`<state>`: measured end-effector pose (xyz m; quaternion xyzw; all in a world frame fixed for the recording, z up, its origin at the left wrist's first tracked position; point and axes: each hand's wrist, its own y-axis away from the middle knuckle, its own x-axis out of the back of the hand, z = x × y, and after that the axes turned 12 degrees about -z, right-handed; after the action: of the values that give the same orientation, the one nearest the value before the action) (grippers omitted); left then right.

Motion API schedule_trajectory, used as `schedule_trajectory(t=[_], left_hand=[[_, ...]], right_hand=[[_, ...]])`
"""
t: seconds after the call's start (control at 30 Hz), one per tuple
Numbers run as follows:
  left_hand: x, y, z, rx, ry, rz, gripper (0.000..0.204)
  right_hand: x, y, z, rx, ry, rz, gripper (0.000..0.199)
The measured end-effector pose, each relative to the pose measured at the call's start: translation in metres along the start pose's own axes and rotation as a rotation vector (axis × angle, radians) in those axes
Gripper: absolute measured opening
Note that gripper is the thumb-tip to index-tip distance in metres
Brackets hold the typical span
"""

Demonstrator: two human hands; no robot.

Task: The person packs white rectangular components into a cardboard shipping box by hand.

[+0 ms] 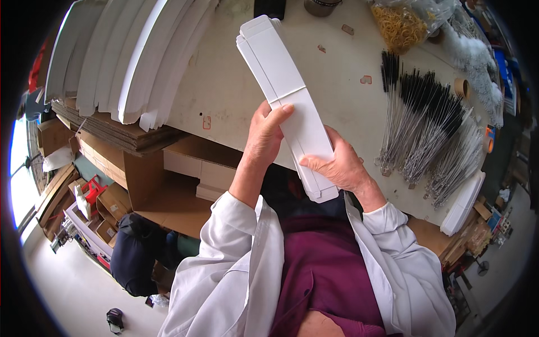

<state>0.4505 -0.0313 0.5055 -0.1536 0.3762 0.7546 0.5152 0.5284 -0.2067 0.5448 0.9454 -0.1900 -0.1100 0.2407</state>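
Both my hands grip a long stack of flat white cartons (303, 121), held at a slant over the table's near edge. A thin pale band crosses its middle. My left hand (266, 130) is closed on the left edge, its thumb lying on the top face beside the band. Lower down, my right hand (343, 163) wraps the right edge with its thumb pressed on top. The fingers under the stack are hidden.
White flat cartons (135, 56) stand in rows at the far left. Below them, an open cardboard box (143, 174) holds white stacks. Black-bristled wire brushes (421, 123), a bag of rubber bands (397, 28) and a white carton stack (463, 203) lie right. A person (137, 255) bends at lower left.
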Motion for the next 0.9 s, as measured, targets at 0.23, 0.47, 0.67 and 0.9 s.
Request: schedule_trajectory(t=[0.23, 0.47, 0.67, 0.9], left_hand=[[-0.004, 0.009, -0.015, -0.033, 0.126, -0.024, 0.064], [-0.008, 0.016, -0.029, -0.039, -0.021, -0.099, 0.068], [-0.01, 0.03, -0.022, -0.165, -0.782, 0.157, 0.048], [-0.026, 0.029, -0.028, -0.585, -1.561, 0.246, 0.025]], right_hand=[[0.014, -0.007, 0.0, -0.001, -0.067, -0.107, 0.07], [0.021, -0.016, -0.005, -0.042, -0.111, -0.119, 0.065], [0.025, -0.011, 0.007, -0.015, 0.138, 0.056, 0.067], [0.029, 0.004, -0.004, -0.165, 0.536, 0.171, 0.074]])
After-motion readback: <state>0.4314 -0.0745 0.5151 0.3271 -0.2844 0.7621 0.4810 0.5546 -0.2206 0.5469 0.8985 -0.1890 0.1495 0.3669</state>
